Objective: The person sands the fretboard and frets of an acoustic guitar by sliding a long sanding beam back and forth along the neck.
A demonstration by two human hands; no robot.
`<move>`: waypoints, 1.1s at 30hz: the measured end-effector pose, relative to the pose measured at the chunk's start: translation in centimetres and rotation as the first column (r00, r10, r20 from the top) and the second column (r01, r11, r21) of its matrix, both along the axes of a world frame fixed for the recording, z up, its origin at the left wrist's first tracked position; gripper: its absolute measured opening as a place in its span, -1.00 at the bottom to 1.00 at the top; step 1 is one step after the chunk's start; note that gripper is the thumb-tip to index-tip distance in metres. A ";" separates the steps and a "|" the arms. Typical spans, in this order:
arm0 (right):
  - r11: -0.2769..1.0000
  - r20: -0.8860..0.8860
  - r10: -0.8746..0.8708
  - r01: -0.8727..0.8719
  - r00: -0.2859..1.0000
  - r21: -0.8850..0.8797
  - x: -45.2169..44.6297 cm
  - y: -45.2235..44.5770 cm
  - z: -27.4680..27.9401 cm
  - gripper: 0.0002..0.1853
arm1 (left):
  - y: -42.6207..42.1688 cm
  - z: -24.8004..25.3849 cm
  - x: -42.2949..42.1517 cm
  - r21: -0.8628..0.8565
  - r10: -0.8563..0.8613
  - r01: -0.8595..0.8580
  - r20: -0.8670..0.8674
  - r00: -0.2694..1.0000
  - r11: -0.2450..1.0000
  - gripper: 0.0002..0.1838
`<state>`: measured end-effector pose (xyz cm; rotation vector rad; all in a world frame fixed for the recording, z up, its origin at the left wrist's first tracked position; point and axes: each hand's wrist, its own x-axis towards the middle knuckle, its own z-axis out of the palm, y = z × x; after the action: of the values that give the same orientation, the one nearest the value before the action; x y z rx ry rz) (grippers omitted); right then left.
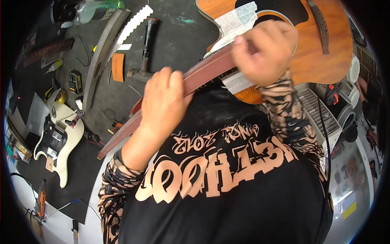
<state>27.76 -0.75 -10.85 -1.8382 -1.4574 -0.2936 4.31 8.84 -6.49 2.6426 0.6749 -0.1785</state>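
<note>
A long reddish-brown bar (211, 67) lies slantwise along the neck of an orange-brown acoustic guitar (308, 67). My left hand (164, 99) is closed over the middle of the bar, its fingers wrapped across the top. Near the bar's upper end, beside the soundhole, my right hand (266, 53) is curled around it and slightly blurred. Pale masking tape (237, 20) covers part of the guitar top by the neck. Some frets show below the bar between my hands; the rest of the fretboard is mostly hidden.
On the dark bench mat lie a curved grey bar (99, 57), a white notched strip (134, 28), a hammer-like tool (148, 49) and an orange block (118, 67). A white electric guitar body (71, 140) is at left. A black cable (323, 118) hangs at right.
</note>
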 end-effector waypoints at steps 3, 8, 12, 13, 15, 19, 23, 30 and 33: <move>0.978 0.006 0.005 -0.003 1.000 -0.209 6.8 -2.0 0.7 -0.87 | -0.7 -0.5 6.5 -0.029 -0.009 0.013 0.153 0.988 0.999 -0.58; 0.986 0.066 -0.145 0.150 0.987 -0.074 7.4 -1.4 1.1 -0.85 | -1.0 -0.5 8.7 -0.044 -0.009 0.016 0.152 0.988 0.999 -0.60; 0.995 0.005 -0.048 0.049 0.999 -0.091 2.0 -0.6 0.2 -0.86 | 0.4 -0.1 2.6 -0.016 -0.021 0.023 0.101 0.995 1.000 -0.55; 0.996 -0.046 -0.058 0.054 0.997 -0.077 -0.2 -0.2 0.3 -0.87 | 0.8 0.0 0.4 -0.001 -0.024 0.024 0.071 0.997 1.000 -0.51; 0.987 -0.045 -0.143 0.146 0.989 0.074 -3.1 1.0 -0.6 -0.76 | 1.1 0.2 -2.1 0.023 -0.017 0.018 -0.060 0.998 1.000 -0.49; 0.999 -0.047 -0.011 0.009 0.999 -0.053 1.5 -0.6 -0.2 -0.90 | 0.7 -0.7 1.5 0.004 -0.031 0.031 0.070 0.997 1.000 -0.56; 0.989 0.072 -0.142 0.144 0.987 -0.018 8.5 -1.8 0.6 -0.86 | -1.1 -0.8 9.8 0.040 -0.017 0.011 0.144 0.989 0.999 -0.60; 0.998 0.112 -0.057 0.054 0.992 0.030 6.6 -2.4 0.7 -0.82 | -1.4 0.7 6.0 0.115 -0.029 0.013 0.139 0.990 0.993 -0.61; 1.000 0.023 -0.013 0.013 1.000 -0.020 1.3 -5.0 5.2 -0.85 | -4.1 4.2 1.3 0.184 0.002 -0.025 0.124 0.992 0.983 -0.58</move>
<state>29.07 -5.74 -5.62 -1.8668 -1.4698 -0.3082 5.65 4.74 -2.33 2.7974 0.6979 0.0544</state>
